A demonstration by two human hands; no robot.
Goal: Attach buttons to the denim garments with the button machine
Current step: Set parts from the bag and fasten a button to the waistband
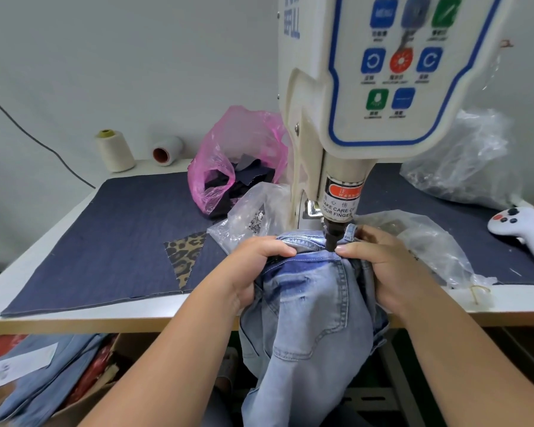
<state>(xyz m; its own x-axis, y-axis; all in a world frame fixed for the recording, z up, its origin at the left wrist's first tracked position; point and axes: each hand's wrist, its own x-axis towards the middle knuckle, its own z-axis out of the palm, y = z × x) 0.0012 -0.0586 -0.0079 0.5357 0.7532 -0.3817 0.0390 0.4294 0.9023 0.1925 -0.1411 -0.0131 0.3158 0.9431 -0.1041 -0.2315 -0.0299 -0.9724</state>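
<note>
Two hands hold one pair of light blue denim jeans [309, 318] at the near edge of the bench [74, 309]. The left hand [256, 266] grips the waistband from the left side with curled fingers, and the right hand [383, 266] grips it from the right, its thumb pressing the fabric just beside the black punch [333, 237] of the button machine [367, 87]. The waistband lies under this punch, and the rest of the jeans hangs down over the bench edge. A dark blue denim mat [121, 235] covers the bench, with a leopard-pattern patch [184, 257] on it. At the far left stand two thread cones [114, 151]. A pink plastic bag [235, 158] with dark fabric pieces lies left of the machine, and a clear bag [250, 215] with small metal parts is near it. A white controller [524, 229] rests at the right.
</note>
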